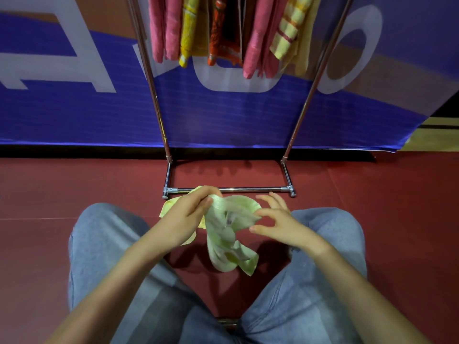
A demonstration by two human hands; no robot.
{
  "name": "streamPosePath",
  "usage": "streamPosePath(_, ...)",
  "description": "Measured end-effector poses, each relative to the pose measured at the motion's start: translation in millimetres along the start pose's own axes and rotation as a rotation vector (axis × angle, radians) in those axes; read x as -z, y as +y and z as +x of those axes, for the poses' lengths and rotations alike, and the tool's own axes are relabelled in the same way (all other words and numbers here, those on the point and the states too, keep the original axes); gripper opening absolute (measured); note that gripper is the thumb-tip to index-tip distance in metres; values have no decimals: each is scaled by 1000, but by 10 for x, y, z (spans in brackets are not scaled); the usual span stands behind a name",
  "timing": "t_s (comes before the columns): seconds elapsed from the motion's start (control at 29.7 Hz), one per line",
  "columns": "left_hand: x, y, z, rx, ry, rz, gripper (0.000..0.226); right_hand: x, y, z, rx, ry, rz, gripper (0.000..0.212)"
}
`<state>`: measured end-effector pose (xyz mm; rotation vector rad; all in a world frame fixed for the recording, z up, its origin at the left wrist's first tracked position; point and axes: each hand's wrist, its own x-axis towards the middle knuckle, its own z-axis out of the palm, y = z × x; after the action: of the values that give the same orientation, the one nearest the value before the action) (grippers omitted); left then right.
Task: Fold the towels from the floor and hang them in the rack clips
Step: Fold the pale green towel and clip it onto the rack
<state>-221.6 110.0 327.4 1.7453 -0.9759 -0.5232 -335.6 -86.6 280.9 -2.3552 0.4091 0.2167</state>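
A crumpled pale green towel (229, 234) hangs above the red floor between my knees. My left hand (185, 214) grips its upper left part, fingers curled round the cloth. My right hand (275, 220) is at the towel's right edge, thumb and forefinger pinching the cloth while the other fingers spread. The towel's lower corner dangles toward the floor. Straight ahead stands the chrome rack (231, 189), and several folded towels (223, 33) in pink, yellow and orange hang from its top; the clips are out of view.
A blue banner (223, 115) with large white letters stands behind the rack. The rack's floor bar crosses just beyond my hands. My knees in grey trousers (104, 234) flank the towel. Red floor (397, 207) spreads left and right.
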Motion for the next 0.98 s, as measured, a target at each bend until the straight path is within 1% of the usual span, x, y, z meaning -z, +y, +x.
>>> streamPosePath(0.1,81,-73,-8,22,35,189,18,5,123,-59,-33,-28,-97,12)
streamPosePath(0.17,127,-141,21,72,15,413,18,98,97,-52,2,74,-74,10)
streamPosePath(0.24,198,-132,63,100,6,640,25,312,-22,-10,87,241,-28,14)
streamPosePath(0.27,238,-101,88,29,26,763,32,452,-116,13,132,318,-17,15)
streamPosePath(0.3,291,-73,130,-87,28,884,38,597,-221,35,169,379,-17,18)
streamPosePath(0.34,348,-32,180,-190,3,976,39,733,-330,36,195,427,-23,19)
streamPosePath(0.37,410,39,225,-248,-4,1036,36,851,-422,43,215,457,-32,20)
streamPosePath(0.44,529,182,331,-277,-23,1106,34,1019,-575,30,233,482,-60,18)
streamPosePath(0.5,608,324,427,-316,-10,1143,37,1116,-660,26,252,512,-66,14)
streamPosePath(0.61,711,519,579,-398,125,1116,49,1251,-761,-19,289,637,-74,16)
streamPosePath(0.71,817,818,689,-477,284,1087,59,1492,-956,-132,378,803,-75,32)
streamPosePath(0.74,853,947,711,-486,330,1083,57,1578,-1022,-173,411,847,-69,34)
streamPosePath(0.84,972,1255,792,-503,451,1069,36,1779,-1172,-242,468,896,24,23)
streamPosePath(0.91,1007,1370,831,-492,460,1084,29,1864,-1233,-264,463,841,54,21)
streamPosePath(0.98,999,1400,845,-485,433,1094,26,1941,-1255,-309,438,781,40,17)
